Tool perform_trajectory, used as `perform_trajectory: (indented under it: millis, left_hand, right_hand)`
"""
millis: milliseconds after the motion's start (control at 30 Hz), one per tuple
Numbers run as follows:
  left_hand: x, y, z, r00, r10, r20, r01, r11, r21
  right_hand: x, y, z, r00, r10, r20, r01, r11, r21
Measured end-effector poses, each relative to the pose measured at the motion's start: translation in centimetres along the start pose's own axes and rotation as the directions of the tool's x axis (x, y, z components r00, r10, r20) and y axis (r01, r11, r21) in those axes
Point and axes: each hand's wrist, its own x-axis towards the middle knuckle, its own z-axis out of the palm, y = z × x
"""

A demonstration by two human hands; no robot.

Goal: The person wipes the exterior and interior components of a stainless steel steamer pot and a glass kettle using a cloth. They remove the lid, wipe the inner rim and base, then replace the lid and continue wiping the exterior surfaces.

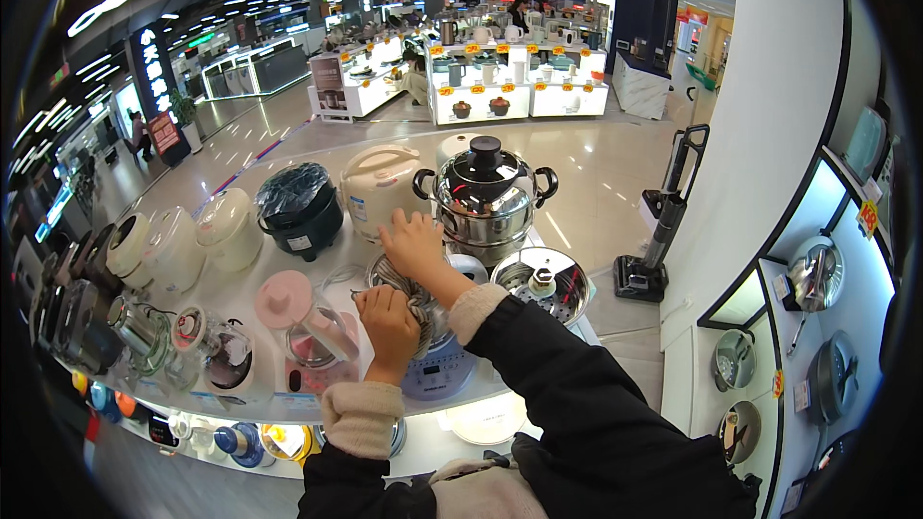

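Note:
Both of my hands are over the display table in the head view. My left hand (389, 324) is closed around a bundle of twisted grey-beige rope or cloth (420, 324). My right hand (416, 245) lies on the far end of that bundle, its fingers spread towards a cream rice cooker (382, 184); whether it grips anything I cannot tell. Beneath the bundle is a lavender electric appliance (438, 375) with a control panel, partly hidden by my hands. Left of my hands stands a pink blender-like jug (317, 331) on a pink base. A steel steamer pot (484, 202) stands beyond my right hand.
A steel pot with a glass lid (541, 285) is near my right sleeve. Several rice cookers (229, 227) and glass kettles (216, 349) line the table's left. An upright floor cleaner (660, 231) stands by the white wall. Pans (833, 378) hang at right. People are in the background.

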Motion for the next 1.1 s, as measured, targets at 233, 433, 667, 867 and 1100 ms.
perform_trajectory:
  millis: [233, 433, 667, 867, 1100]
  left_hand:
    - [0.4, 1.4, 0.6, 0.996, 0.083, 0.026, -0.084, 0.996, 0.019]
    - [0.1, 2.1, 2.0, 0.996, 0.087, 0.022, -0.087, 0.996, 0.009]
    - [0.4, 2.1, 1.0, 0.994, 0.097, 0.042, -0.098, 0.994, 0.042]
    - [-0.2, 1.1, 0.2, 0.999, 0.043, 0.001, -0.043, 0.995, 0.088]
    - [-0.5, -1.3, -0.3, 0.985, -0.096, -0.144, 0.114, 0.986, 0.121]
  right_hand:
    - [0.2, 0.0, -0.5, 0.992, -0.009, 0.122, 0.005, 0.999, 0.032]
    - [0.2, 0.3, 0.5, 0.997, -0.034, 0.064, 0.033, 0.999, 0.007]
    - [0.2, 0.7, 0.4, 0.985, -0.003, 0.171, 0.005, 1.0, -0.01]
    - [0.0, 1.0, 0.9, 0.986, -0.027, 0.163, 0.029, 1.0, -0.01]
    - [0.1, 0.5, 0.5, 0.98, -0.006, 0.199, 0.014, 0.999, -0.039]
